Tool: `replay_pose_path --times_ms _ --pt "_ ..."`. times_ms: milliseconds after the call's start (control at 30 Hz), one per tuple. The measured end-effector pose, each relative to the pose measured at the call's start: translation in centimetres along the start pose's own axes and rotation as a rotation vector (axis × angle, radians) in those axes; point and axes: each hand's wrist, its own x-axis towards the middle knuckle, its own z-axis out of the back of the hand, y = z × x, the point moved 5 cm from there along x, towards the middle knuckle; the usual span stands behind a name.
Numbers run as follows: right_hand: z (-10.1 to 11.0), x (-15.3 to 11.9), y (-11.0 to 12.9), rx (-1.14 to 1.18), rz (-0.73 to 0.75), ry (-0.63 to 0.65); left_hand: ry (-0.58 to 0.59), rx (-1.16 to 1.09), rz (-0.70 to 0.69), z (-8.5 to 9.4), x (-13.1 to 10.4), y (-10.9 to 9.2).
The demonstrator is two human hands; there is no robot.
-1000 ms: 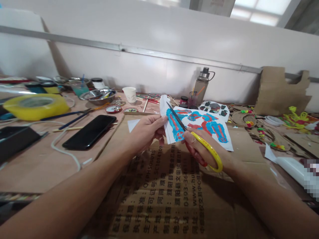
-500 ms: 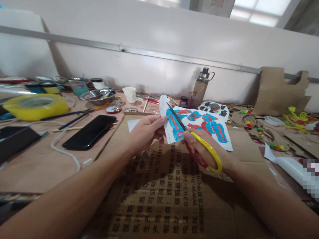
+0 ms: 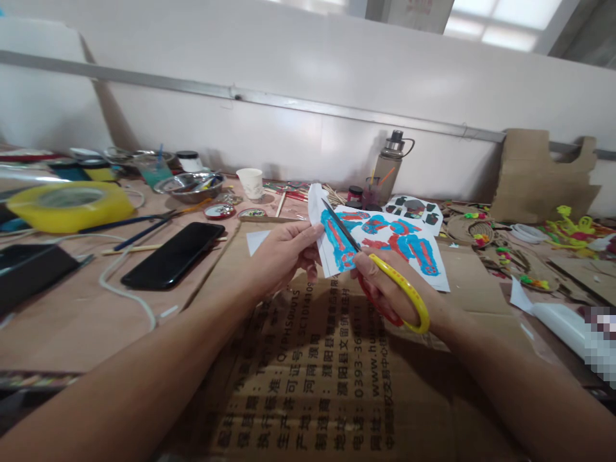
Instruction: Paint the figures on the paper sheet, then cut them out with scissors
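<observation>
A white sheet of paper painted with blue and red shapes is held up over a flattened piece of cardboard. My left hand pinches its left edge between thumb and fingers. Scissors with one yellow and one red handle loop are in my right hand, the fingers closed through the loops. Their dark blade lies across the painted left part of the sheet, pointing up and left. The other blade is hidden by the paper.
Left of the cardboard lie a black phone, a yellow tape roll and a white cable. Behind stand a metal bowl, a white cup and a bottle. A cut cardboard piece leans at the right.
</observation>
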Motion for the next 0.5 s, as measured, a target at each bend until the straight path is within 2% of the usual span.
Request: replay_pose_path --times_ms 367,500 --pt "0.17 -0.11 -0.20 0.042 0.008 -0.042 -0.033 -0.007 0.012 0.02 -0.04 -0.19" --pt "0.17 0.00 -0.10 0.014 -0.018 -0.018 -0.085 -0.015 0.027 0.51 0.20 0.11"
